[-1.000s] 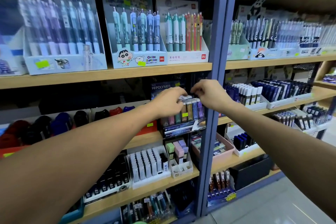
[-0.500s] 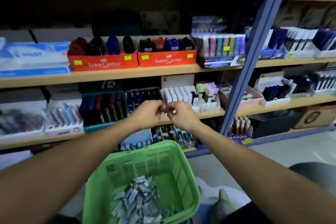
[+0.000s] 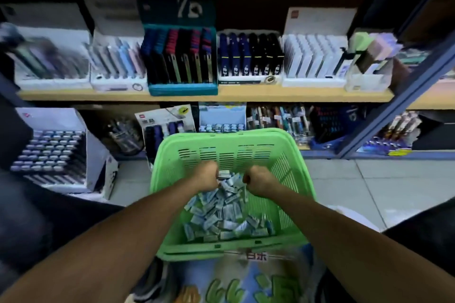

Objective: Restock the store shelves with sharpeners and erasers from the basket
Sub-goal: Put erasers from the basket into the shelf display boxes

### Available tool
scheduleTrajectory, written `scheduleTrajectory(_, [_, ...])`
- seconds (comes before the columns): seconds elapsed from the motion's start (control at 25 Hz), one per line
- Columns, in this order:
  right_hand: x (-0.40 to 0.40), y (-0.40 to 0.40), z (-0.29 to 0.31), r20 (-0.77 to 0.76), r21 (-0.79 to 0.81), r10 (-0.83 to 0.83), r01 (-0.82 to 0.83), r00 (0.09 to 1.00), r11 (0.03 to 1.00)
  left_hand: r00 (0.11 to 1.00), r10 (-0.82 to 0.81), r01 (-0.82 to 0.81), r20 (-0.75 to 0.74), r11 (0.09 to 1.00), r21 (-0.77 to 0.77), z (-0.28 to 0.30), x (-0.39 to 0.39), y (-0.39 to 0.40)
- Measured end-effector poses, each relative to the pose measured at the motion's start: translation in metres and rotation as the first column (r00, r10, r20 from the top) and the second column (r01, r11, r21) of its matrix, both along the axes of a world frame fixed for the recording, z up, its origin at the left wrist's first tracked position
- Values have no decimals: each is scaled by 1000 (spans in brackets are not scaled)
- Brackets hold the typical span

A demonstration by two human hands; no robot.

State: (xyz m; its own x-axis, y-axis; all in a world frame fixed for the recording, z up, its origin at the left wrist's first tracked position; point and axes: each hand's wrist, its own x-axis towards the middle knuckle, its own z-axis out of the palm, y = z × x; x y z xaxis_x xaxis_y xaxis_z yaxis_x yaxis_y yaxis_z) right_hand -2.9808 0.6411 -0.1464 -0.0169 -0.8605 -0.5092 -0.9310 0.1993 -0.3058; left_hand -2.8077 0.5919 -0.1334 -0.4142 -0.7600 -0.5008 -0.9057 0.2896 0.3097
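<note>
A green plastic basket (image 3: 221, 136) sits low in front of me, holding a heap of small blue-and-white wrapped packets (image 3: 221, 216). Both my hands are inside it, at the far top of the heap. My left hand (image 3: 206, 177) is curled with a pale packet sticking out at its fingertips. Just right of it, my right hand (image 3: 261, 181) is a closed fist with nothing visible in it. Display boxes line the wooden shelf (image 3: 246, 96) above, among them a white box of upright white items (image 3: 312, 56).
A teal box of dark cutters (image 3: 182, 61) and a navy item box (image 3: 248, 56) stand on the same shelf. A slanted blue shelf post (image 3: 394, 96) rises at right. A white display carton (image 3: 56, 150) is at left. A printed bag (image 3: 246, 283) lies under the basket.
My view has dropped from the upper shelves to the basket. Both hands left the shelf box, came down together and now reach into the basket's packet heap.
</note>
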Motion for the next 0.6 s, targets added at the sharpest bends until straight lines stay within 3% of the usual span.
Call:
scheduleTrajectory(0.16, [6,-12,-31,21,102,130,-132,991,986,995,95,-96,15,988,119,-49,12,-8])
scheduleTrajectory(0.32, [20,-23,-69,-29,60,309,-307,951,950,994,109,-102,-21,970,221,-87,10,-14])
scheduleTrajectory(0.48, [21,-23,-81,-189,23,304,-305,934,952,989,144,-136,-29,972,193,-111,7,-12])
scheduleTrajectory(0.6, [18,-23,-84,-159,68,171,-162,972,985,982,183,-189,52,969,157,-116,5,-17])
